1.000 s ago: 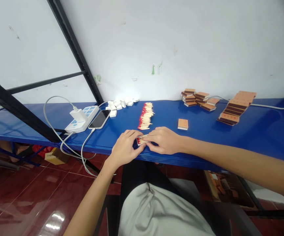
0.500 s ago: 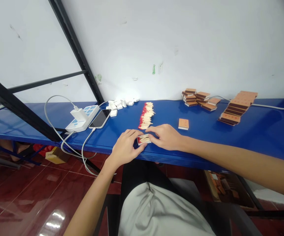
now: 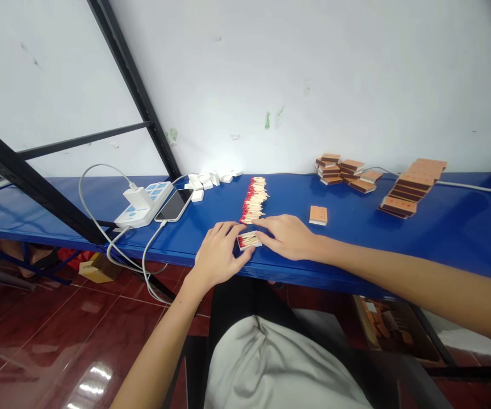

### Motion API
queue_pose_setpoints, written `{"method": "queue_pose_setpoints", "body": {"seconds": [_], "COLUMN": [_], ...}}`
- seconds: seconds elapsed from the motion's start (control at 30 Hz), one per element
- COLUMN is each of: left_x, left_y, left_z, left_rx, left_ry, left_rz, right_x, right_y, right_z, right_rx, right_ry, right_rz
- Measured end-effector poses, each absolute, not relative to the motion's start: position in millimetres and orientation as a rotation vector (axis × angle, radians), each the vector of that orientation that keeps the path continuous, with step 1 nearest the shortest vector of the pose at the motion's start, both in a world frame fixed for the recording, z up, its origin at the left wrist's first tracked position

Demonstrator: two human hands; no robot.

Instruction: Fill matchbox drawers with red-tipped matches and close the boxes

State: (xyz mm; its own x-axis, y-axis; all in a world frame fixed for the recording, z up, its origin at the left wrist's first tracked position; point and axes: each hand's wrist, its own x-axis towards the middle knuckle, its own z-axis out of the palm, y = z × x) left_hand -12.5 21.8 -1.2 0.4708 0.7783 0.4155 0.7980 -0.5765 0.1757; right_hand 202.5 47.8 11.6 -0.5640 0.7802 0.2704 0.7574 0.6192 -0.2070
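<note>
My left hand [image 3: 217,253] has the small white tray [image 3: 249,240] between thumb and fingers, just in front of me and flat near the shelf's edge; matches lie in it, red heads toward 9 o'clock. My right hand [image 3: 290,237] is spread at thumb and forefinger: the thumb is at the tray's 3 o'clock end, the forefinger reaches the near end of the match pile [image 3: 255,199] at 12 o'clock, and I see nothing pinched between them. The left grip should, I judge, be firm but light, since thin walls would bow under a squeeze. Lifting a few sticks at once, heads toward 9 o'clock like the rest, should let them lie level; some in the tray look slightly crossed and might want a nudge straight. The front edge [image 3: 271,271] of the blue shelf [image 3: 285,196] runs close at 6 o'clock, so a slip that way could send matches to the floor. Bare surface opens at 1 o'clock, with a lone matchbox [image 3: 318,215] between 2 and 3. The phone [image 3: 174,205] at 10 o'clock and the white pieces [image 3: 213,180] at 11 crowd that side, so lateral moves suit my right better.
</note>
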Motion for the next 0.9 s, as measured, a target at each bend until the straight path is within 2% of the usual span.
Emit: {"method": "queue_pose_setpoints", "body": {"seconds": [0.9], "left_x": [-10.5], "left_y": [22.2], "left_z": [-5.6], "left_rx": [-2.503], "left_ry": [-1.574], "left_rz": [-0.537], "right_x": [201.3], "right_y": [50.2], "right_z": [10.2], "right_rx": [-1.303], "right_ry": [-2.525], "right_rz": [0.106]}}
